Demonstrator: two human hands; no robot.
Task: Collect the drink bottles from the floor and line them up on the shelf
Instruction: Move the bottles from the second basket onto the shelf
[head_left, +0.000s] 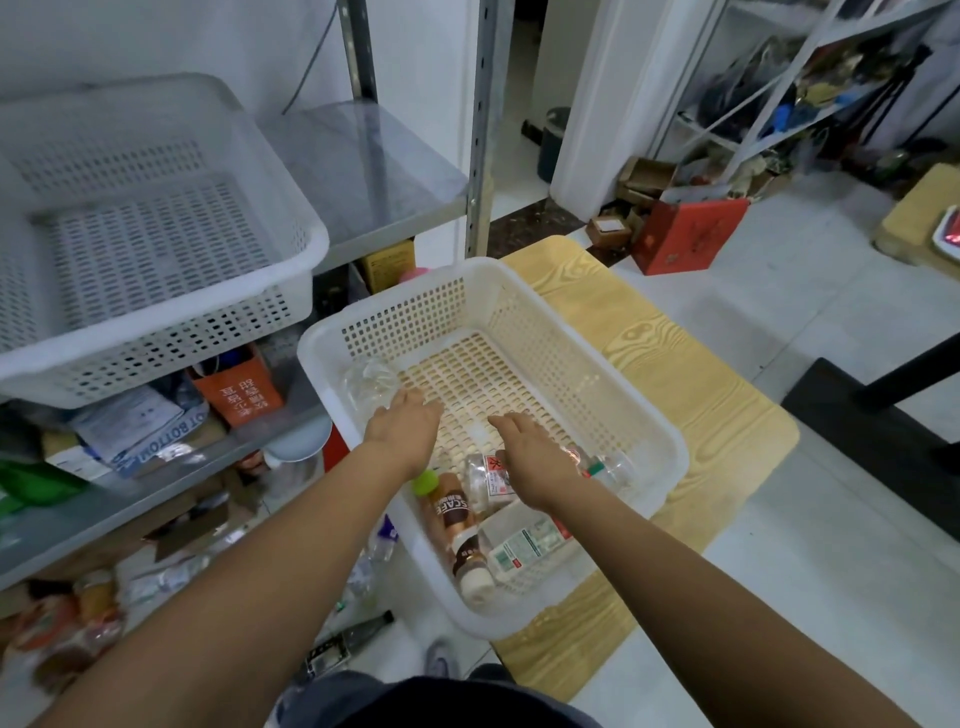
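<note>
Left hand (402, 431): fingers straight, empty, at clear bottle (368, 385), 10 o'clock in basket (415, 317). Right hand (530, 460): flat, empty, above bottles (457, 514) heaped at 6 o'clock. Best gripped mid-body, one each, then up to shelf (374, 171).

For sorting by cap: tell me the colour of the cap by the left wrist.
Bright green: the cap shows best in the head view.

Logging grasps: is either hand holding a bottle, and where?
Neither: the left hand reaches toward a clear bottle, the right hand hovers open.
</note>
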